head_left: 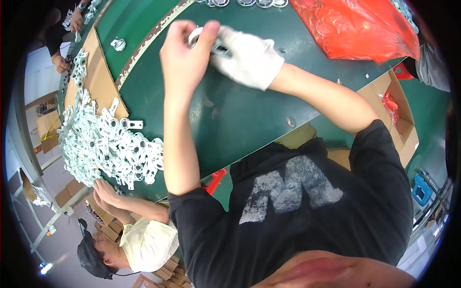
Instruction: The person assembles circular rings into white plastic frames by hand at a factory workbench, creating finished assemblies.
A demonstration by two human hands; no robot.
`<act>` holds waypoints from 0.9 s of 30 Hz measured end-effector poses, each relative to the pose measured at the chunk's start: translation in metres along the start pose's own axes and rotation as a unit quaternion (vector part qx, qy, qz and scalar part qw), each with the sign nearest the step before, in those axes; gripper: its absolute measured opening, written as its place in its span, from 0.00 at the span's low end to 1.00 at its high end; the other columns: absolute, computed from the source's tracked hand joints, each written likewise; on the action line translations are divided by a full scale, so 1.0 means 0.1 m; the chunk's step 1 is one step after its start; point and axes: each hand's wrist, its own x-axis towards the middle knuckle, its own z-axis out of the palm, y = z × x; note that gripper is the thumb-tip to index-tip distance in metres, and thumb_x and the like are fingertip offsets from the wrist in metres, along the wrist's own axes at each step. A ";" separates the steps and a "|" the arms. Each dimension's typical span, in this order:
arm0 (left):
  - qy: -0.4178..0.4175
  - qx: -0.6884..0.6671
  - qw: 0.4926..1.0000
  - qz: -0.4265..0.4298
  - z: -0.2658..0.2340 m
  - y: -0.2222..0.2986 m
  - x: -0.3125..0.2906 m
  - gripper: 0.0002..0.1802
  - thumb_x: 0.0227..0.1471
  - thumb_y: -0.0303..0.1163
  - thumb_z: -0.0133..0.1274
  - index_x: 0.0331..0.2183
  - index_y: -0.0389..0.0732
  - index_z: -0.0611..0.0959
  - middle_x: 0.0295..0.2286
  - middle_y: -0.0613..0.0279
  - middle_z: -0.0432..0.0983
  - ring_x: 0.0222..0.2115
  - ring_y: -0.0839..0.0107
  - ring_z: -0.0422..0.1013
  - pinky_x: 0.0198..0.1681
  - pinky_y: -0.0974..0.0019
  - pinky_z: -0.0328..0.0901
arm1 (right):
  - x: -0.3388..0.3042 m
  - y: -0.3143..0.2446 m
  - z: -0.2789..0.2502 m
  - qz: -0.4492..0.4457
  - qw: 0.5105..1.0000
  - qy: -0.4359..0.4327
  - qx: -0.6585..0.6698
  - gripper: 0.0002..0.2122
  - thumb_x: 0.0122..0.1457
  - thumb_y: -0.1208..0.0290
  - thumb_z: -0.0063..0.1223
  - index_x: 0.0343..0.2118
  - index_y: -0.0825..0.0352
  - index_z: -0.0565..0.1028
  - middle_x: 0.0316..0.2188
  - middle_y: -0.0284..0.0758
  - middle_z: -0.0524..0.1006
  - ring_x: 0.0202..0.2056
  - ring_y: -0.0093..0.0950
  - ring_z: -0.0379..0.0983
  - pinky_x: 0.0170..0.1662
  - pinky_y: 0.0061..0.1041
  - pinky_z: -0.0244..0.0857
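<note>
My bare left hand (pixel 186 55) is raised over the green table, its thumb and fingers closed on a small white ring-shaped part (pixel 194 36). My right hand (pixel 249 56), in a white glove, meets it from the right. The gloved fingers are closed around a piece with a dark round middle (pixel 221 48). Motion blur hides whether both hands grip one part or two. A large heap of pale plastic parts (pixel 108 144), many with round dark-centred ends, lies to the left of my left forearm.
A red plastic bag (pixel 355 29) covers the far right of the table (pixel 240 125). Several round parts (pixel 264 3) line the far edge. One pale part (pixel 118 44) lies beyond a worn curved edge. A co-worker's hands (pixel 105 193) touch the heap. An open cardboard box (pixel 401 115) stands at right.
</note>
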 end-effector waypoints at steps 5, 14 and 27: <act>0.123 0.143 0.950 0.248 0.36 -0.37 0.80 0.16 0.60 0.41 0.55 0.42 0.39 0.81 0.35 0.56 0.79 0.34 0.64 0.77 0.35 0.63 0.71 | 0.37 0.52 -0.13 -0.161 0.939 0.298 -0.053 0.14 0.63 0.69 0.52 0.48 0.71 0.76 0.36 0.43 0.80 0.34 0.36 0.78 0.39 0.31 0.73; 0.104 0.353 0.892 0.263 0.70 -0.57 0.94 0.18 0.47 0.36 0.62 0.44 0.48 0.85 0.42 0.63 0.79 0.44 0.59 0.74 0.53 0.53 0.63 | 0.42 0.48 -0.31 -0.127 0.956 0.261 0.046 0.16 0.62 0.72 0.53 0.53 0.69 0.74 0.48 0.44 0.78 0.50 0.39 0.75 0.55 0.34 0.67; 0.061 0.030 0.979 0.194 -0.07 -0.33 -0.53 0.30 0.46 0.21 0.69 0.52 0.34 0.79 0.45 0.56 0.81 0.42 0.70 0.77 0.46 0.66 0.73 | 0.23 -0.12 -0.43 0.119 0.949 -0.172 -0.236 0.13 0.58 0.64 0.52 0.42 0.64 0.80 0.35 0.45 0.81 0.40 0.43 0.78 0.45 0.39 0.71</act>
